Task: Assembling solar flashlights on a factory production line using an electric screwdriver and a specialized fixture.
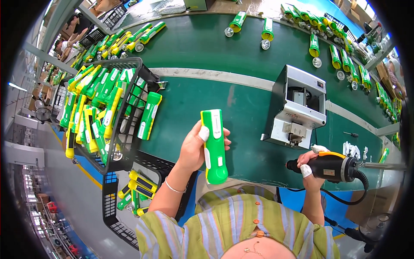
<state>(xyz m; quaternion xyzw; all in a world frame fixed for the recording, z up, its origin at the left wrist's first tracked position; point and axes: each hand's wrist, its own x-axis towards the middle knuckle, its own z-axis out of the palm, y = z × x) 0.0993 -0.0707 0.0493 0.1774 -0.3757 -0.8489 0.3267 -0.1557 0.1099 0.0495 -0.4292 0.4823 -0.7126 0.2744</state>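
Observation:
My left hand is wrapped round a green and yellow flashlight body, held upright just above the table's near edge. A white cover sits on that thumb. To the right, my right hand grips a black electric screwdriver lying sideways, its tip pointing left and its cord hanging from the right end. White covers show on fingers of this hand too. Behind the screwdriver stands a silver and black screw feeder. Another green flashlight body lies on the table, left of my left hand.
A black crate heaped with green and yellow flashlights stands at the left, with another crate below it. Beyond a pale rail, flashlights with loose lamp heads line a green belt. Small white parts lie at the right.

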